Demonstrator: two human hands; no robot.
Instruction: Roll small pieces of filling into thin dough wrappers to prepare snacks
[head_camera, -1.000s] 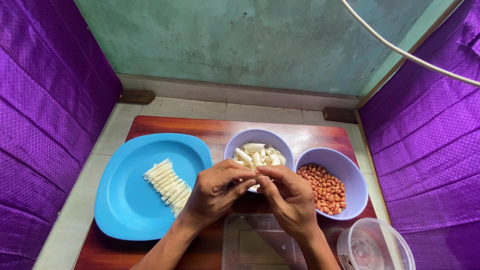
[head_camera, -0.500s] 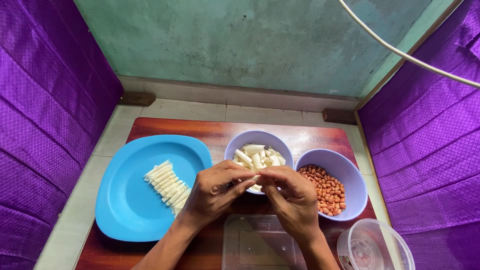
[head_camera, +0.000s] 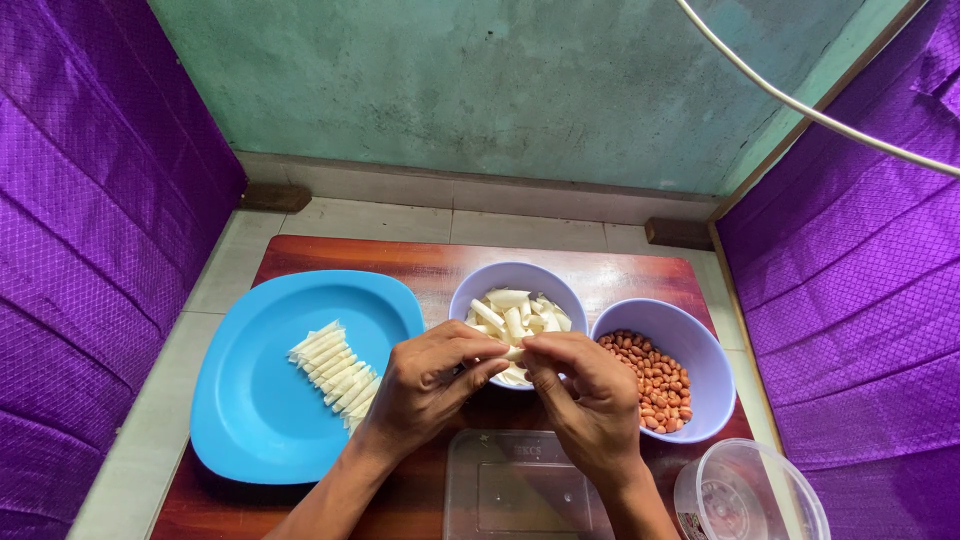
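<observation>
Left hand (head_camera: 425, 385) and right hand (head_camera: 590, 400) pinching a pale wrapper strip (head_camera: 513, 353) together over the wooden board's (head_camera: 400, 255) middle, blue plate (head_camera: 260, 420) of rolled pieces (head_camera: 335, 370) at its left edge, bowl of strips (head_camera: 515, 280) and bowl of peanuts (head_camera: 690, 340) toward its right edge

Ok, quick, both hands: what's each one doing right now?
Left hand: fingers pinched shut on the pale white strip.
Right hand: fingers pinched shut on the same strip.

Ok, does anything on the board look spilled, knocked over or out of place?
Nothing stands out. The peanuts sit inside their bowl, the white strips in theirs, and the rolled pieces lie in a neat row on the blue plate. Both hands pinch one pale piece.
</observation>
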